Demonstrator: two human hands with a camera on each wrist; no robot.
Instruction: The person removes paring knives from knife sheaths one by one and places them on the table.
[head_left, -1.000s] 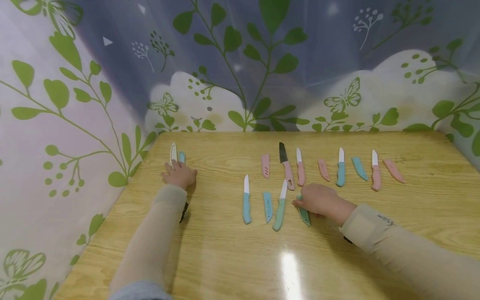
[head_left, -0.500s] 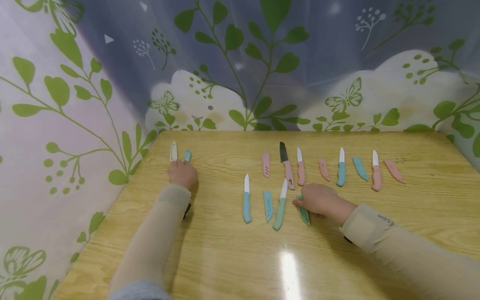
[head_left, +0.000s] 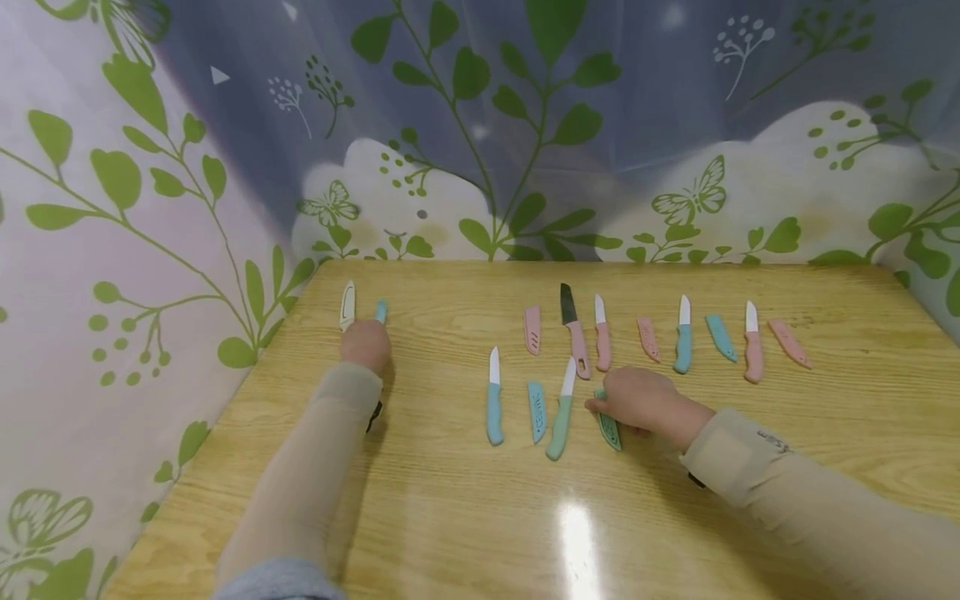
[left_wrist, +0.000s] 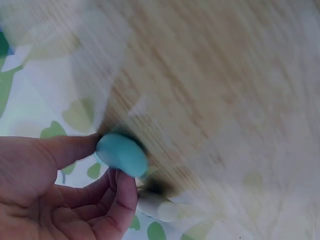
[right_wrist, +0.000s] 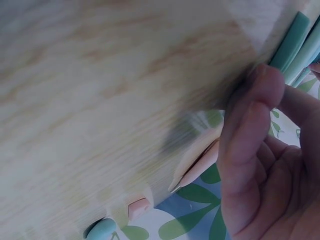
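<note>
My left hand (head_left: 366, 344) pinches a blue-handled knife (left_wrist: 121, 154) between thumb and fingers at the table's far left. Its blue far end (head_left: 381, 312) shows past the knuckles; no bare blade shows. Close beside it lies a white sheath-shaped piece (head_left: 347, 305), with a white rounded end (left_wrist: 167, 211) in the left wrist view. My right hand (head_left: 647, 402) is at the green knife sheath (head_left: 609, 429), thumb and fingertips around its middle; the hand hides part of it. To its left lies a green-handled knife (head_left: 560, 421) with a white blade.
A blue knife (head_left: 493, 408) and blue sheath (head_left: 537, 412) lie in the near row. Behind are a black-bladed pink knife (head_left: 576, 342), pink knives (head_left: 603, 346), a blue knife (head_left: 682, 346) and several sheaths (head_left: 721, 337). A patterned curtain (head_left: 480, 167) borders the wooden table (head_left: 450, 517).
My left fingers, spread over the blue and white pieces, have drawn together on the blue one. Its far end has shifted right, away from the white piece. The right hand stays still.
</note>
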